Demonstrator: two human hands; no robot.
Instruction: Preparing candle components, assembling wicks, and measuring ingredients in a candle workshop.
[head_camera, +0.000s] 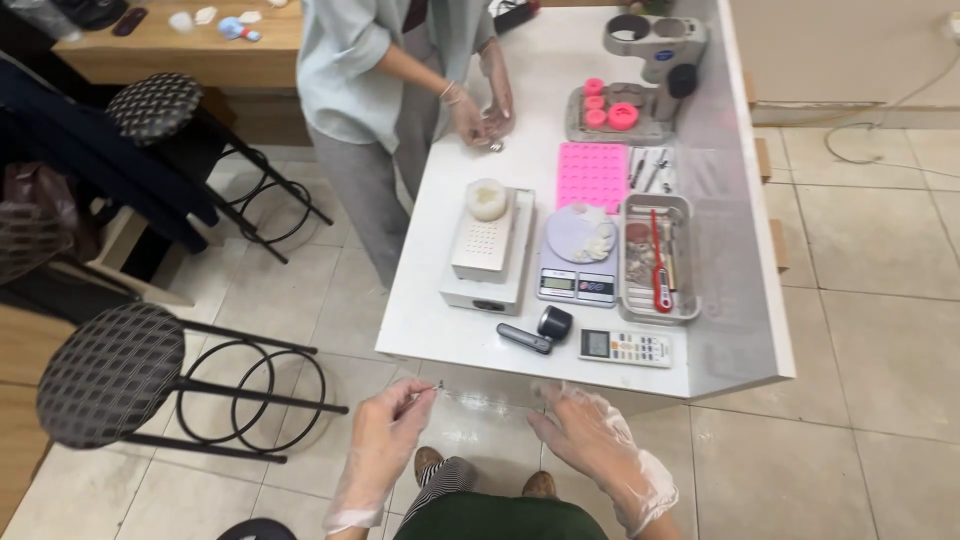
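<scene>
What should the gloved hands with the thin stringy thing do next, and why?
Probably lift both hands toward the white table. The left hand pinches one end of a thin clear strand, the right hand the other, below the table edge; the work things lie up there.

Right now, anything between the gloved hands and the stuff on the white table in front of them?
Nothing visible. The left hand and right hand hover just short of the white table at its near edge, a thin thread-like strand stretched between them. Nearest items past the edge are the remote control and dark cylinder.
</scene>
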